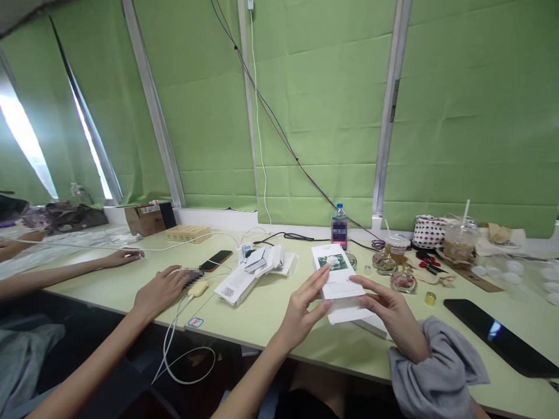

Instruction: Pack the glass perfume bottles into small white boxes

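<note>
Between my two hands is a white cardboard box (334, 279) with a white flower on green leaves printed on it. Its near end has a flap sticking out toward me. My left hand (303, 308) grips the box's left edge, fingers on top and thumb at the near end. On the opposite edge, my right hand (386, 308) pinches the box near that same end. A grey scrunchie (437, 372) circles my right wrist. Under the box, another white box (373, 324) lies partly hidden on the table.
Left of me lie a pile of white boxes (244, 279), a phone (216, 260) and a co-worker's hand (161, 291). A bottle (339, 227) stands behind. To the right are glass jars (402, 282), an iced drink cup (459, 241) and a large black phone (502, 334).
</note>
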A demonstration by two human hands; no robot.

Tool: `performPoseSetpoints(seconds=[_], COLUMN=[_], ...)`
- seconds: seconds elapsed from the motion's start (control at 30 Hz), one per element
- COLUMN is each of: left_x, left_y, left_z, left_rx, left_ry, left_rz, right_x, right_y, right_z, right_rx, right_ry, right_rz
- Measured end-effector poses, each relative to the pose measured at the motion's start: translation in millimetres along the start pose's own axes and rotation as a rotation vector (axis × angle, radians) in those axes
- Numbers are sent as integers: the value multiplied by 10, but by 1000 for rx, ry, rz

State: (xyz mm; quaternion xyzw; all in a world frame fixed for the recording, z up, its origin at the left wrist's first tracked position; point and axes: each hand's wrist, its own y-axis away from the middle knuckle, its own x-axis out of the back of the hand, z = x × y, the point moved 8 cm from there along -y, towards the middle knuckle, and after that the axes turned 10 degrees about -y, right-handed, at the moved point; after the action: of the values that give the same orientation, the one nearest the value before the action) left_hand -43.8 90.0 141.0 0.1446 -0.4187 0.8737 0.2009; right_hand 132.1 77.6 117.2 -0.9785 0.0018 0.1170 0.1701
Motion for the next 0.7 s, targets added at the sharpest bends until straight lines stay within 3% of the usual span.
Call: performPoseSetpoints(seconds=[0.2, 0.33, 0.57, 0.7], left_x=[-15, 3, 81, 86], left_y=[-8, -23, -26, -15], left_z=[-62, -106, -117, -95], left_rx=[59, 112, 169, 133], left_ry=[95, 218, 262, 248], left_rz=[1, 70, 172, 178], right_x=[26, -24, -238, -182], right_y=[-12, 27, 90, 59], right_z=[35, 11, -23, 5], right_rx=[-20, -2, -23, -4], right_ry=[-50, -184, -298, -271], right_rz=[-12, -61, -296, -235])
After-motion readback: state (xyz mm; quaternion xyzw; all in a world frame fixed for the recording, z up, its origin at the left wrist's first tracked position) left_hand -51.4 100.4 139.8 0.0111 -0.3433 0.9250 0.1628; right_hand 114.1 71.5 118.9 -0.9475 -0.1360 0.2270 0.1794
